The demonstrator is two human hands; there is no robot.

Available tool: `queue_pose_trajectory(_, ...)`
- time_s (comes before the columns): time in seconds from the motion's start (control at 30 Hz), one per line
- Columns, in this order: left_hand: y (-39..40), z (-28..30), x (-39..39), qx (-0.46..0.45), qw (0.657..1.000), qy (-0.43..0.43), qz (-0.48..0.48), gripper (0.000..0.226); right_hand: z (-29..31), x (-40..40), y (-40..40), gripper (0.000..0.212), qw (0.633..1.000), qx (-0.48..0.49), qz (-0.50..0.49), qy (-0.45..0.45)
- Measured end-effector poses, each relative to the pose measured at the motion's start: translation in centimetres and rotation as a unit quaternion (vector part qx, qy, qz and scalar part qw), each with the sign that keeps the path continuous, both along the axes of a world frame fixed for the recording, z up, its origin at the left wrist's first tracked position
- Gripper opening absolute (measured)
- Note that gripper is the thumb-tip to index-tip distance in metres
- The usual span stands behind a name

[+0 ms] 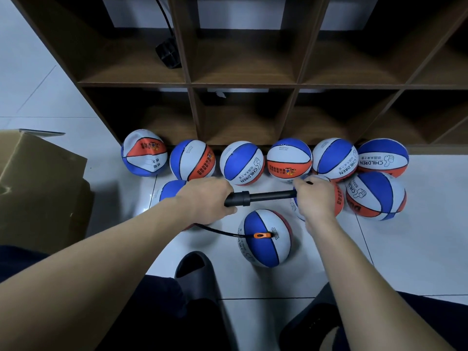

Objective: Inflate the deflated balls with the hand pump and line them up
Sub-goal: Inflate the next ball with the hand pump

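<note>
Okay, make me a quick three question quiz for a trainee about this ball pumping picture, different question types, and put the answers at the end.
1. True or false: the pump hose is plugged into the ball nearest the person.
2. Multiple choice: which hand holds the pump barrel? A) left hand B) right hand C) neither
3. Fill in: the far-left ball in the row along the shelf unit looks ____ compared with its neighbours.

Key
1. True; the orange connector sits on that ball.
2. A; the right hand's grip is on the handle end of the rod.
3. Dented, so probably underinflated.
</note>
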State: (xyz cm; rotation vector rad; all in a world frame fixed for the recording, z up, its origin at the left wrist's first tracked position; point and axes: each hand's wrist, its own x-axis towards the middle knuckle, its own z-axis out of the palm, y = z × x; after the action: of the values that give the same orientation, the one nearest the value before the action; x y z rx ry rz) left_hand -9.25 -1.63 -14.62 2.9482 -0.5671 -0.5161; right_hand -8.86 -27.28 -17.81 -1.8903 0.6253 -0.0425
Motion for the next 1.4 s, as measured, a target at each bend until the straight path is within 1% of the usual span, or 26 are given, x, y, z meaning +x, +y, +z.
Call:
queue_pose_trajectory(0.1, -0.2, -0.1, -0.1, 0.000, 1.000, -0.011, 0.004, 0.029, -0.1, -0.7, 2.0, 0.044, 0.999, -0.027, 0.000, -0.022)
queue_pose_trajectory(0.27, -0.5, -0.1, -0.3, -0.013, 1.000, -0.017, 0.006, 0.028, 0.6, -1.8, 5.4, 0.041, 0.998, -0.038, 0.007, -0.059)
queue_pose_trajectory(0.53, -1.2, -0.2, -0.5, -0.012, 1.000, -0.024, -0.006, 0.032, 0.3, -3.0, 8.7, 0.037, 0.997, -0.045, 0.046, -0.043)
queue_pose_trajectory(0.7, -1.3, -0.6, -0.6, -0.024, 1.000, -0.015, -0.002, 0.039, 0.2, -2.8, 8.4, 0.041, 0.997, -0.026, 0.066, -0.036)
queue_pose_trajectory(0.8, -1.2, -0.9, -0.6, -0.029, 1.000, 0.000, -0.003, 0.037, 0.0, -2.4, 7.2, 0.040, 0.996, -0.011, 0.085, -0.022)
queue_pose_trajectory(0.9, -0.5, -1.1, -0.6, -0.025, 0.999, 0.021, -0.002, 0.033, -0.5, -1.4, 4.0, 0.041, 0.998, -0.015, 0.054, -0.001)
queue_pose_trajectory(0.97, 0.3, -1.0, -0.4, -0.009, 1.000, 0.021, -0.001, 0.030, -0.9, -0.7, 1.7, 0.048, 1.000, -0.003, 0.016, 0.022)
queue_pose_trajectory(1.03, 0.7, -1.0, -0.1, 0.000, 1.000, 0.014, 0.001, 0.028, -1.0, -0.4, 0.6, 0.052, 1.000, 0.003, -0.005, 0.026)
queue_pose_trajectory(1.2, 0.2, -0.9, -0.2, 0.001, 1.000, 0.000, 0.006, 0.026, -0.2, -1.2, 2.9, 0.047, 0.998, -0.043, -0.026, -0.022)
queue_pose_trajectory(1.4, -0.8, -0.4, -0.5, -0.026, 1.000, -0.016, 0.008, 0.028, 0.8, -2.1, 6.4, 0.044, 0.996, -0.066, 0.000, -0.058)
